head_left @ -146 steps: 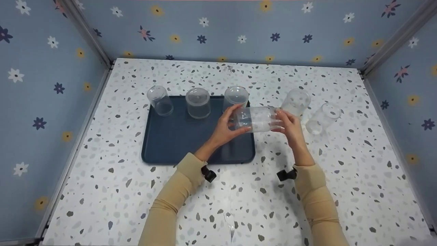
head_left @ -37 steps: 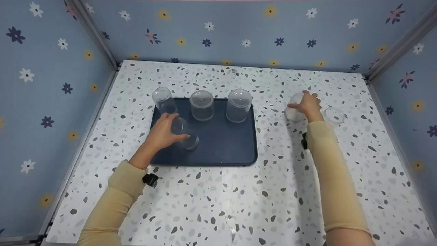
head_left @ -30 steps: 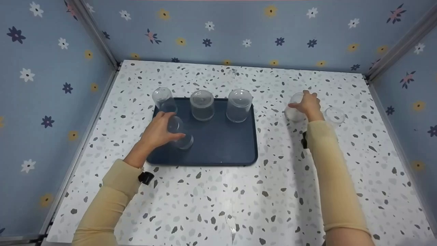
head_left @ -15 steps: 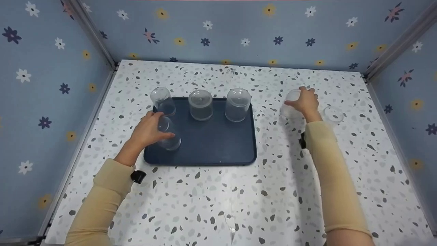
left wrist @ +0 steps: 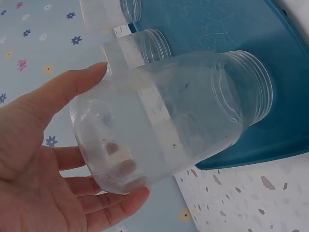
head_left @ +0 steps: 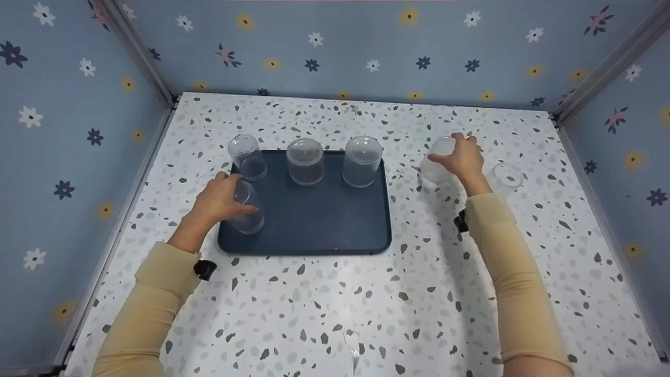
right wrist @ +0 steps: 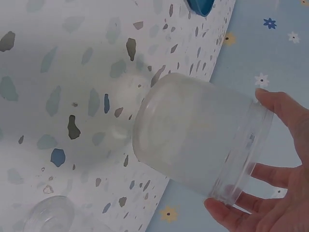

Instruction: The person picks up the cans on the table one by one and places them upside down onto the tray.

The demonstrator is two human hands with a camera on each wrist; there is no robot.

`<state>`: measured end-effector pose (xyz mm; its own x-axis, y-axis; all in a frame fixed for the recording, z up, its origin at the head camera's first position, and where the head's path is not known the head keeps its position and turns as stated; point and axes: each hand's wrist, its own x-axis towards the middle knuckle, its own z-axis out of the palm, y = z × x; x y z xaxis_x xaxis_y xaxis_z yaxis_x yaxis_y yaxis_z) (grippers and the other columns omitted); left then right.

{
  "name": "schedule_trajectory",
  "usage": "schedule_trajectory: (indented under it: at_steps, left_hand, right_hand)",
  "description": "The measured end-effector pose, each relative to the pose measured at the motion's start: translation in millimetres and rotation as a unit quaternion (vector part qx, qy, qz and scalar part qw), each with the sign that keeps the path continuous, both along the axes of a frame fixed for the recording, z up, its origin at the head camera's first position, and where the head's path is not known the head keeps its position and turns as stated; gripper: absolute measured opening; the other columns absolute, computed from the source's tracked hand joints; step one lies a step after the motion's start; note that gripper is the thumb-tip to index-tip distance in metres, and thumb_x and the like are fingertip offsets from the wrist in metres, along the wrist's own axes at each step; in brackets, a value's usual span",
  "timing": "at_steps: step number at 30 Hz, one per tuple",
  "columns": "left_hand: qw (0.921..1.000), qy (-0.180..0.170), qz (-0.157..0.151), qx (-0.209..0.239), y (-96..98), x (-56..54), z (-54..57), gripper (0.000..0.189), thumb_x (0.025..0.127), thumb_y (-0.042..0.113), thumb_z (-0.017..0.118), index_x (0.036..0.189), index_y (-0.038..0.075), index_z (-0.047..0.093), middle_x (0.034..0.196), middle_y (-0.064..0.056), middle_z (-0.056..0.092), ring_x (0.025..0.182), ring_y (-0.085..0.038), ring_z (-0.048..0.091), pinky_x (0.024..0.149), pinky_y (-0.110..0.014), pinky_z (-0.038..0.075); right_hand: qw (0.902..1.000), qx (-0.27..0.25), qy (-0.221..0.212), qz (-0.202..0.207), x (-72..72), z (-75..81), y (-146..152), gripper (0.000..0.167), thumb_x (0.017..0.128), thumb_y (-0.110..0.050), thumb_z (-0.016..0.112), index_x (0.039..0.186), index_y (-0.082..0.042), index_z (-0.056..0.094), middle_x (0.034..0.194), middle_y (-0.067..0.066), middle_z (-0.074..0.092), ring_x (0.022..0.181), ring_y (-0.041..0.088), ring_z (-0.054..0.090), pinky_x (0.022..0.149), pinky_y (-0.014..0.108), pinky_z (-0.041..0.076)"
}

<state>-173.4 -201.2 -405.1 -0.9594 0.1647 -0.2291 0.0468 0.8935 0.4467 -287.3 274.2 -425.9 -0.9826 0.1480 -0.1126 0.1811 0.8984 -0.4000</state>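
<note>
My left hand grips a clear jar near its base, thumb on one side and fingers on the other. The jar's threaded mouth points down at the front left of the dark blue tray. At the right, my right hand holds another clear jar by its threaded mouth end, base toward the table. Three clear jars stand mouth-down along the tray's back edge: a left one, a middle one and a right one.
One more clear jar stands on the speckled table just right of my right hand, partly behind the wrist. Blue flowered panels wall the table at the back and both sides.
Earlier both hands held one jar sideways over the tray. Since then my left hand has carried it to the tray's front left. My right hand has taken another jar and shifted it slightly left.
</note>
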Motion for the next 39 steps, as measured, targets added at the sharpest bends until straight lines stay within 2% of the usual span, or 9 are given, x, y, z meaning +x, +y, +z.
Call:
schedule_trajectory:
  at_steps: [8, 21, 30, 34, 39]
  left_hand:
    - [0.9999, -0.010, 0.003, 0.000, -5.3, 0.2, 1.4, 0.081, 0.070, 0.028, 0.072, 0.129, -0.012, 0.034, 0.116, -0.033, 0.035, 0.103, -0.046, 0.040, 0.082, -0.055, 0.037]
    - [0.9996, -0.026, -0.009, -0.009, -8.4, -0.3, 5.5, 0.084, 0.067, 0.019, 0.075, 0.129, -0.014, 0.030, 0.116, -0.035, 0.034, 0.104, -0.047, 0.039, 0.087, -0.054, 0.034]
    - [0.9991, -0.035, -0.008, -0.020, -5.8, -2.2, 9.0, 0.087, 0.069, 0.028, 0.075, 0.131, -0.012, 0.028, 0.122, -0.036, 0.030, 0.110, -0.047, 0.035, 0.087, -0.055, 0.033]
    - [0.9995, -0.025, -0.002, -0.017, -2.1, -3.1, 9.9, 0.085, 0.074, 0.031, 0.070, 0.131, -0.014, 0.027, 0.123, -0.037, 0.029, 0.110, -0.046, 0.035, 0.088, -0.055, 0.032]
    - [0.9997, 0.009, 0.010, -0.018, 3.7, -2.6, 11.9, 0.078, 0.078, 0.029, 0.066, 0.128, -0.017, 0.028, 0.123, -0.037, 0.029, 0.110, -0.048, 0.034, 0.089, -0.055, 0.031]
  right_hand:
    - [0.9991, -0.025, 0.033, 0.012, 15.2, 2.4, -6.4, 0.084, 0.071, -0.046, 0.069, 0.134, -0.003, 0.034, 0.126, 0.029, 0.033, 0.111, 0.043, 0.039, 0.085, 0.055, 0.036]
    - [0.9954, -0.060, 0.066, 0.037, 44.4, 2.5, -11.1, 0.084, 0.070, -0.051, 0.068, 0.134, -0.005, 0.037, 0.125, 0.026, 0.036, 0.107, 0.039, 0.042, 0.085, 0.053, 0.036]
    - [0.9880, -0.104, 0.105, 0.045, 60.1, 3.2, -14.7, 0.085, 0.069, -0.051, 0.069, 0.134, -0.005, 0.038, 0.124, 0.024, 0.039, 0.107, 0.038, 0.043, 0.086, 0.050, 0.037]
    - [0.9840, -0.120, 0.123, 0.049, 67.9, 2.9, -15.9, 0.084, 0.069, -0.050, 0.069, 0.133, -0.006, 0.038, 0.120, 0.024, 0.041, 0.105, 0.036, 0.044, 0.083, 0.049, 0.038]
    - [0.9795, -0.132, 0.142, 0.055, 75.9, 1.8, -16.5, 0.081, 0.070, -0.048, 0.069, 0.133, -0.006, 0.040, 0.118, 0.023, 0.042, 0.101, 0.037, 0.045, 0.081, 0.048, 0.038]
